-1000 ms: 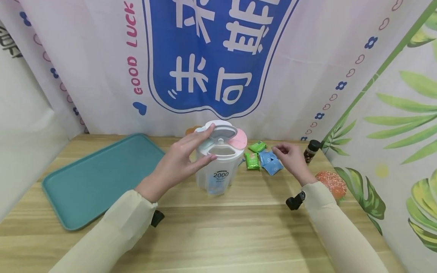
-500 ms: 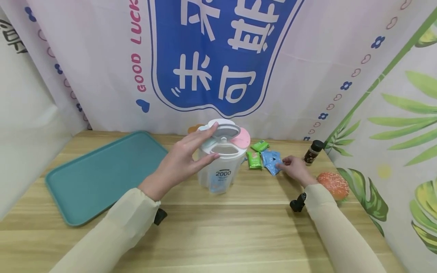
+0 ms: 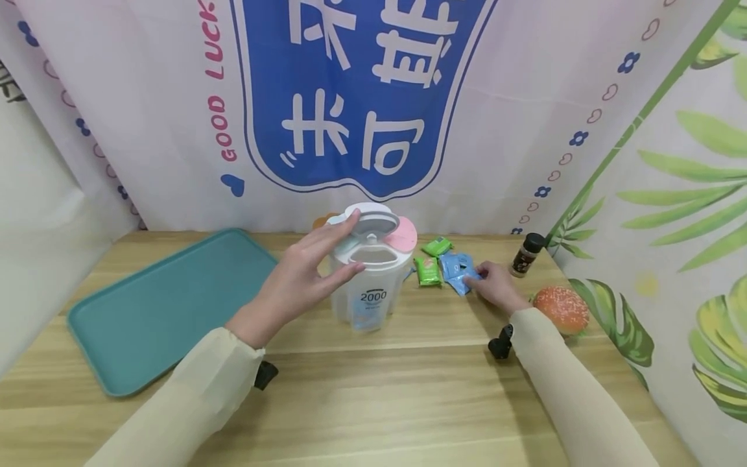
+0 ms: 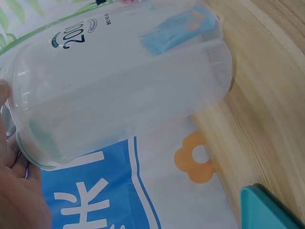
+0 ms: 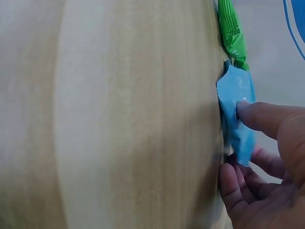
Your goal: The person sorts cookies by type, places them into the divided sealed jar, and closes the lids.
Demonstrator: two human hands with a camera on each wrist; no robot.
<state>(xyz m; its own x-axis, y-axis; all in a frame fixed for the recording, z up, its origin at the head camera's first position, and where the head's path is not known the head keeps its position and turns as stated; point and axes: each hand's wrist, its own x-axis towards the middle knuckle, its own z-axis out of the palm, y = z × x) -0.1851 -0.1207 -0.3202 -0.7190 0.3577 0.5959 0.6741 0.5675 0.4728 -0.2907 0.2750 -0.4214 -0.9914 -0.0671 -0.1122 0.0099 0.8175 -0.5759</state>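
Observation:
A tall clear storage container (image 3: 373,292) marked 2000 stands upright, a blue packet (image 4: 178,31) visible inside its bottom. One flip lid (image 3: 376,224) on its top is raised over an opening. My left hand (image 3: 297,275) reaches across the top; its straight fingers touch the raised lid and the thumb lies at the front rim. To the right, my right hand (image 3: 496,285) pinches a blue packet (image 5: 238,109), thumb on its face and fingers curled behind it. Other blue packets (image 3: 452,264) lie beside it, next to green packets (image 3: 428,271).
A teal tray (image 3: 169,311) lies on the left of the wooden table (image 3: 373,395). Beyond my right hand stands a black-capped bottle (image 3: 527,255); a toy burger (image 3: 561,310) sits near my right wrist. A printed curtain (image 3: 513,117) hangs behind the table.
My right hand has come down and left onto the blue packets and now pinches one. My left hand stays at the raised lid.

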